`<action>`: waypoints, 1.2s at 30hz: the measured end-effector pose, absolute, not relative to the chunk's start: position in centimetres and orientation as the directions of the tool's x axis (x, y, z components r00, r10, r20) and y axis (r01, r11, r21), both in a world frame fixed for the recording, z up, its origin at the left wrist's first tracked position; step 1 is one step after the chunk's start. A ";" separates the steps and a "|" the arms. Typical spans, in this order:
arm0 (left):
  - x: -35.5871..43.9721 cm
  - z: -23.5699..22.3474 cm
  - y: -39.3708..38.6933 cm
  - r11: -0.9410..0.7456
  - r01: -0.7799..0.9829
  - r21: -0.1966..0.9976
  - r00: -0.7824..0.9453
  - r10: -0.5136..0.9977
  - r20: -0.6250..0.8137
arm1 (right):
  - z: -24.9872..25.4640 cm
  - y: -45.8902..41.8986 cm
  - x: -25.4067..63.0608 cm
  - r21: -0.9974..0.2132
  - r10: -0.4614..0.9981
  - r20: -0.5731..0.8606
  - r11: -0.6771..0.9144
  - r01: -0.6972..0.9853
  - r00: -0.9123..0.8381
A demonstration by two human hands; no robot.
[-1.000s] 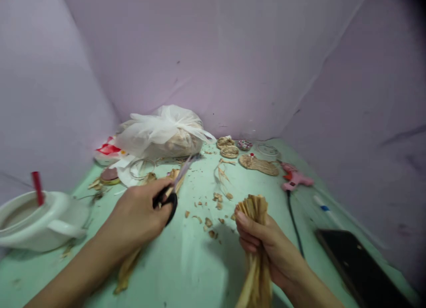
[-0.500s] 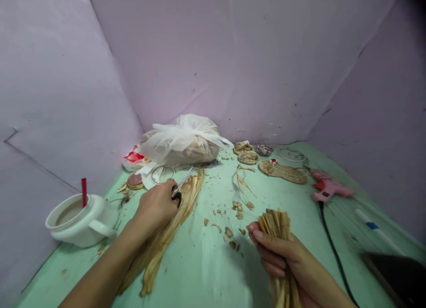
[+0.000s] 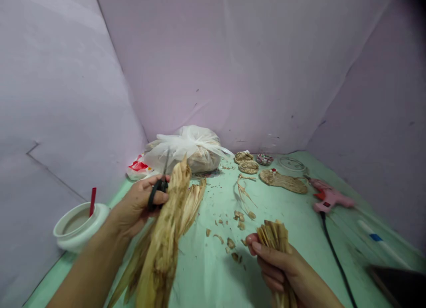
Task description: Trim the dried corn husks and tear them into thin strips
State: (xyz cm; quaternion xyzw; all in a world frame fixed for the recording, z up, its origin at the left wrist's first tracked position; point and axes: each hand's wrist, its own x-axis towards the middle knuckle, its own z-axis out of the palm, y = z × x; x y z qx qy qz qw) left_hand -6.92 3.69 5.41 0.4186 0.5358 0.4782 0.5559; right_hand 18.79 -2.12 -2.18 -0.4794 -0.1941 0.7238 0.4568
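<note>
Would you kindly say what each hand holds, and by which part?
Left hand: scissors, by the handles, and a husk, near its top. Right hand: a bundle, just below its top end.

Phone (image 3: 401,285) — cut off, husk bundle (image 3: 274,235) — cropped below

The left fingers (image 3: 162,197) have lifted a dried husk (image 3: 166,237), seemingly pinched beside the now steeper scissors (image 3: 161,184).
</note>
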 end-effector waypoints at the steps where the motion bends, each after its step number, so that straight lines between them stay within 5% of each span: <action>1: -5.9 4.9 3.5 0.220 -0.144 0.965 0.018 0.975 -0.220 | -2.2 -2.2 18.8 -0.732 0.855 -0.505 -0.497 -0.467 -0.118; 4: -2.5 2.8 2.8 0.288 -0.217 0.933 0.107 0.957 -0.271 | -2.1 -2.3 18.6 -0.775 0.878 -0.466 -0.465 -0.428 -0.109; 12: 2.9 -2.1 0.2 0.411 -0.050 0.910 0.343 0.863 -0.370 | -2.6 -2.1 18.0 -0.839 0.908 -0.419 -0.393 -0.377 -0.012; 19: 2.3 -1.1 1.1 0.410 0.148 0.900 0.067 0.904 -0.423 | -2.6 -1.8 18.2 -0.893 0.910 -0.387 -0.329 -0.307 0.149; 24: 2.5 -1.0 0.6 0.237 0.165 0.957 0.133 0.957 -0.259 | -3.4 -1.9 17.7 -0.925 0.949 -0.309 -0.286 -0.249 0.056; 28: 3.1 -0.6 0.5 0.297 0.108 0.949 0.060 0.951 -0.305 | -4.0 -2.1 17.4 -0.939 0.961 -0.276 -0.269 -0.213 0.005; 36: 2.1 -0.2 1.4 0.366 0.012 0.930 0.012 0.930 -0.366 | -3.7 -2.2 17.7 -0.857 0.890 -0.456 -0.439 -0.270 0.000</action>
